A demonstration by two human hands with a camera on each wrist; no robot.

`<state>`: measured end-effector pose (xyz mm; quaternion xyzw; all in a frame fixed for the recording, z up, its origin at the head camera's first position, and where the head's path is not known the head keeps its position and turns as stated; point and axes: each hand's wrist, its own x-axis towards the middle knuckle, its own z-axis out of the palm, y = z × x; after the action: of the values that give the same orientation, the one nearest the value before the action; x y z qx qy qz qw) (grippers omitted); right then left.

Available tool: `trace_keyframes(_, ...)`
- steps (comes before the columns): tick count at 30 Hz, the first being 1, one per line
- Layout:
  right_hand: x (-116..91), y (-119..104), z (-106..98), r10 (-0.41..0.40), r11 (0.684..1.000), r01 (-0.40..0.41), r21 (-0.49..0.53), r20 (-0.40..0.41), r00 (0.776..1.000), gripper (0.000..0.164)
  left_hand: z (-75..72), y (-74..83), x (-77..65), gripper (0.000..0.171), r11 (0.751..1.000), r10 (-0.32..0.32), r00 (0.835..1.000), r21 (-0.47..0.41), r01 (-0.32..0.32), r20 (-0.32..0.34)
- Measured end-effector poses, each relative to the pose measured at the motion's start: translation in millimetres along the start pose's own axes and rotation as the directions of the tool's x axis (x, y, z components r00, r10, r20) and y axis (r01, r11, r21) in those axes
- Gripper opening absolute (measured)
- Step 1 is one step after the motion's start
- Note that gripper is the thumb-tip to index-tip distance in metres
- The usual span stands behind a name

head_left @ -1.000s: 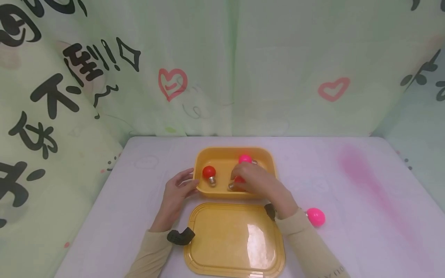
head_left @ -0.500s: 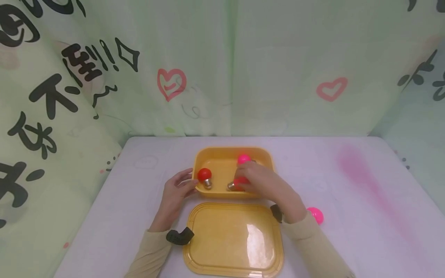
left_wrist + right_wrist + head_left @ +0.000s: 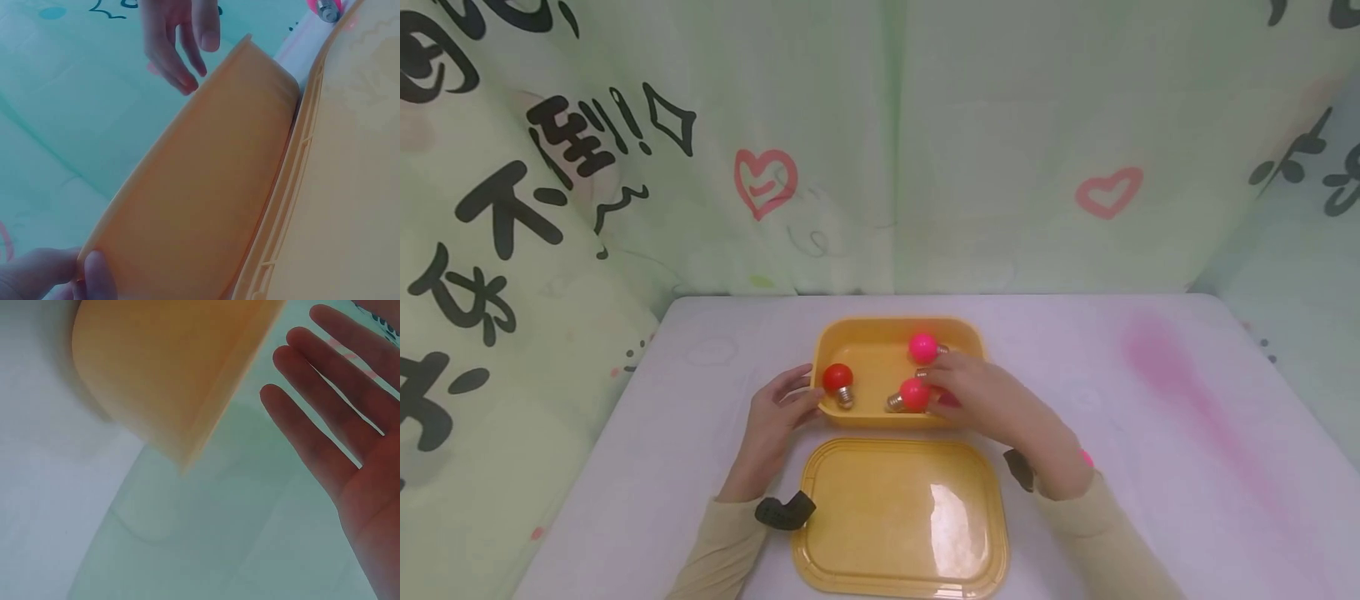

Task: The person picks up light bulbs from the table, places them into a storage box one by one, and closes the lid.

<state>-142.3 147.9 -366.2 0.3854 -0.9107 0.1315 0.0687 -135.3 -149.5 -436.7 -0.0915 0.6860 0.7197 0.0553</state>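
Observation:
My left hand (image 3: 781, 408) holds the left end of an open yellow plastic box (image 3: 880, 421); in the left wrist view its fingertips (image 3: 100, 275) pinch the rim. Inside lie a red light bulb (image 3: 837, 377) at the left, a pink bulb (image 3: 922, 348) at the back and a reddish-pink bulb (image 3: 914, 393) near the front wall. Another reddish bulb (image 3: 951, 400) is mostly hidden under my right hand (image 3: 992, 400), which reaches over the box's right side. In the right wrist view, its fingers are spread and fairly straight, with nothing held.
A yellow lid (image 3: 901, 517) lies flat on the white table (image 3: 1150, 517) in front of the box. Right of it, a pink bulb (image 3: 1087, 457) is almost hidden behind the right wrist. A green patterned curtain (image 3: 985, 167) hangs behind the table.
My right hand has drawn back rightward from the front bulbs, uncovering more of them. The red bulb has shifted slightly left and rolled. My left hand has stayed on the box.

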Motion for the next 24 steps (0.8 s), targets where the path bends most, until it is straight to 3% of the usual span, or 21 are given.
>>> trace_keyframes(6,-10,0,-10,0.014,0.999,-0.013,-0.051,0.022,1.000,0.024,0.2,-0.4,0.7,0.046,1.000,0.003,1.000,-0.006,-0.003,0.000)
trace_keyframes(19,-38,8,-20,0.148,0.989,-0.147,-0.013,0.070,0.987,0.034,0.4,1.0,-0.1,0.047,1.000,-0.006,1.000,-0.004,0.006,-0.002)
trace_keyframes(24,-50,10,-25,0.142,0.989,-0.140,-0.040,0.049,0.989,0.033,1.2,1.1,0.7,0.046,1.000,-0.015,1.000,0.011,0.015,-0.012)
